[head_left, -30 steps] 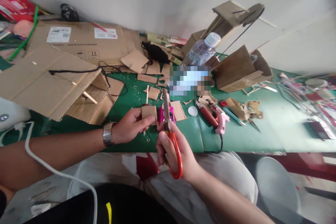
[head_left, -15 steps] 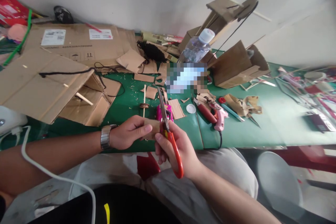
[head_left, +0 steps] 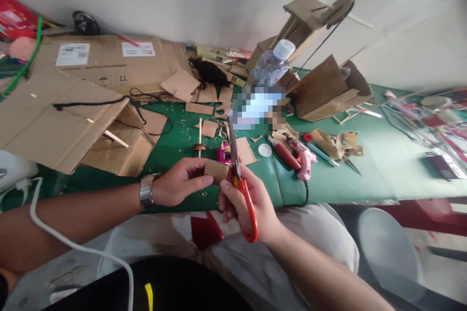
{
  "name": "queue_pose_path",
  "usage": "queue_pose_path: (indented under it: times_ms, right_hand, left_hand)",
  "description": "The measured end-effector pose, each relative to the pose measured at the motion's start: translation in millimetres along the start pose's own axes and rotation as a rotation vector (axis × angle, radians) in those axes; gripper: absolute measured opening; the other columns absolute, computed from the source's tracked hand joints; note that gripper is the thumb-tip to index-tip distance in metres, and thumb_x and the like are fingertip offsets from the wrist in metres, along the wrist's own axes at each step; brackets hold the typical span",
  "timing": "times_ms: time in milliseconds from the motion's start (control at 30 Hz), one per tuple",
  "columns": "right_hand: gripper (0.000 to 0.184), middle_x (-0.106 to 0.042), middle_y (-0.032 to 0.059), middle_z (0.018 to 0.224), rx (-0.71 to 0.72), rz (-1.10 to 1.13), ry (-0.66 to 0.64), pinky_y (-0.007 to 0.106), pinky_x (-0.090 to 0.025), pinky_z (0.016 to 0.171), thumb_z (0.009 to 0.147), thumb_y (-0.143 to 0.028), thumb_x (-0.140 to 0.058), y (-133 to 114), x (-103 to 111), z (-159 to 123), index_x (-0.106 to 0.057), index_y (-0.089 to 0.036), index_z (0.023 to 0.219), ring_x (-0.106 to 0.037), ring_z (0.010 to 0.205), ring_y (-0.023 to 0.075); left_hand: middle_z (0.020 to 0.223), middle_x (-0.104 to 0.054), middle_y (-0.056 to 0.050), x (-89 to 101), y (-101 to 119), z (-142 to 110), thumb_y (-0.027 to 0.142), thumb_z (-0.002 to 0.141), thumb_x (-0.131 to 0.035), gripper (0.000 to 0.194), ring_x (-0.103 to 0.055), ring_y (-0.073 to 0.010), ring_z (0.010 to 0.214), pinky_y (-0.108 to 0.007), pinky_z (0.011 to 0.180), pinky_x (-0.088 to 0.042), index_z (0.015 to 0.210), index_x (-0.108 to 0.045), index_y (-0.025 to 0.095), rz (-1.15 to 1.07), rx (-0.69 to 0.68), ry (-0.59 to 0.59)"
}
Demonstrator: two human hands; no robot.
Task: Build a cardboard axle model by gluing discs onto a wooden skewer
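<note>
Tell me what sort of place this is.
Probably a craft workspace: a green-covered table holds a pink glue gun and cardboard scraps, and the right hand holds red-handled scissors.

Scissor handles (head_left: pixel 252 214) orange-red; cardboard (head_left: pixel 216 170) seemingly plain brown.

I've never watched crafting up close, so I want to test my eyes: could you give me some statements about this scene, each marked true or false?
1. The right hand holds orange-handled metal scissors. True.
2. The left hand is empty. False: it holds a small flat piece of brown cardboard.
3. The clear plastic bottle is uncapped. False: it has a white cap.
4. A pink glue gun lies on the green tabletop. True.
5. The silver wristwatch is on the right wrist. False: it's on the left.
</note>
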State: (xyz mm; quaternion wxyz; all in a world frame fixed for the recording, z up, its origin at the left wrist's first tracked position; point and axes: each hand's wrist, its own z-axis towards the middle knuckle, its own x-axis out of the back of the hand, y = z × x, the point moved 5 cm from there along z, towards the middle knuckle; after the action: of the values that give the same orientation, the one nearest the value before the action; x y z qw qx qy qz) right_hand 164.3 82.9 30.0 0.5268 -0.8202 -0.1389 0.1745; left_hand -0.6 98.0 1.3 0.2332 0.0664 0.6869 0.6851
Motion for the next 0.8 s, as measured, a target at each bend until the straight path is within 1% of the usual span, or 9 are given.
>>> queue_pose_path:
  times_ms: [100, 167, 300, 400, 500, 567, 633, 733, 800]
  right_hand:
    - [0.047, -0.065, -0.0087, 0.060, -0.025, -0.023, 0.012, 0.018, -0.047, 0.040, 0.094, -0.061, -0.081, 0, 1, 1, -0.052, -0.026, 0.105, -0.051, 0.039, 0.0084]
    - [0.046, -0.066, -0.0084, 0.060, -0.039, -0.038, 0.006, 0.018, -0.046, 0.040, 0.094, -0.059, -0.082, -1, 0, 1, -0.051, -0.026, 0.103, -0.052, 0.040, 0.0086]
    - [0.047, -0.065, -0.0088, 0.060, -0.047, -0.037, -0.007, 0.018, -0.046, 0.040, 0.095, -0.061, -0.081, 0, 0, 0, -0.051, -0.025, 0.103, -0.052, 0.040, 0.0083]
    - [0.048, -0.064, -0.0089, 0.060, -0.024, -0.016, -0.008, 0.019, -0.048, 0.041, 0.096, -0.065, -0.079, 2, 1, 0, -0.051, -0.026, 0.104, -0.052, 0.040, 0.0088]
    - [0.049, -0.064, -0.0086, 0.060, -0.007, 0.011, -0.024, 0.020, -0.049, 0.041, 0.098, -0.067, -0.077, 2, 2, 0, -0.050, -0.026, 0.105, -0.052, 0.040, 0.0094]
    - [0.050, -0.065, -0.0085, 0.060, 0.002, 0.015, -0.036, 0.020, -0.049, 0.041, 0.098, -0.068, -0.076, 1, 3, 0, -0.050, -0.026, 0.105, -0.052, 0.040, 0.0095]
    - [0.051, -0.063, -0.0089, 0.060, 0.002, 0.000, -0.050, 0.019, -0.046, 0.040, 0.098, -0.070, -0.076, -1, 3, 0, -0.050, -0.026, 0.105, -0.051, 0.039, 0.0092]
    - [0.052, -0.060, -0.0096, 0.059, -0.030, -0.036, -0.105, 0.018, -0.037, 0.037, 0.099, -0.071, -0.075, -2, 1, -2, -0.052, -0.025, 0.106, -0.046, 0.039, 0.0077]
    - [0.052, -0.058, -0.0100, 0.060, -0.036, -0.048, -0.144, 0.018, -0.033, 0.038, 0.100, -0.071, -0.073, -3, -1, -3, -0.054, -0.024, 0.107, -0.043, 0.040, 0.0069]
  left_hand:
    - [0.082, -0.058, 0.002, 3.5, 2, 0, 0.053, 0.099, -0.078, 0.037, -0.053, -0.0105, 0.067, -0.021, 0.059, -0.045, 0.101, -0.064, 0.019, 0.001, -0.053, 0.091]
    - [0.078, -0.055, 0.004, 5.8, 3, 0, 0.050, 0.101, -0.076, 0.034, -0.052, -0.0088, 0.062, -0.019, 0.055, -0.043, 0.099, -0.061, 0.019, 0.043, -0.066, 0.112]
    - [0.076, -0.054, 0.005, 6.3, 2, 0, 0.042, 0.101, -0.075, 0.029, -0.054, -0.0078, 0.057, -0.018, 0.051, -0.045, 0.096, -0.058, 0.019, 0.072, 0.002, 0.070]
    - [0.080, -0.061, 0.004, 2.3, -2, -2, 0.038, 0.098, -0.078, 0.030, -0.060, -0.0091, 0.057, -0.018, 0.050, -0.049, 0.109, -0.056, 0.021, 0.006, 0.058, 0.021]
    - [0.083, -0.066, 0.002, -1.2, -3, -4, 0.038, 0.100, -0.078, 0.033, -0.063, -0.0101, 0.057, -0.019, 0.050, -0.052, 0.119, -0.056, 0.022, -0.055, 0.070, 0.004]
    - [0.084, -0.067, 0.001, -0.3, -3, -4, 0.039, 0.099, -0.079, 0.033, -0.064, -0.0104, 0.058, -0.020, 0.052, -0.055, 0.118, -0.059, 0.021, -0.066, 0.062, 0.034]
    - [0.086, -0.066, 0.001, 3.1, -4, -3, 0.040, 0.096, -0.082, 0.033, -0.063, -0.0098, 0.058, -0.020, 0.051, -0.055, 0.115, -0.062, 0.021, -0.091, 0.055, 0.095]
    - [0.083, -0.065, 0.002, 9.9, -7, 0, 0.042, 0.093, -0.085, 0.034, -0.058, -0.0084, 0.055, -0.019, 0.046, -0.048, 0.111, -0.067, 0.020, -0.175, 0.056, 0.198]
    - [0.076, -0.062, 0.003, 12.7, -7, 3, 0.044, 0.092, -0.086, 0.033, -0.055, -0.0079, 0.053, -0.018, 0.044, -0.045, 0.099, -0.067, 0.018, -0.236, 0.052, 0.229]
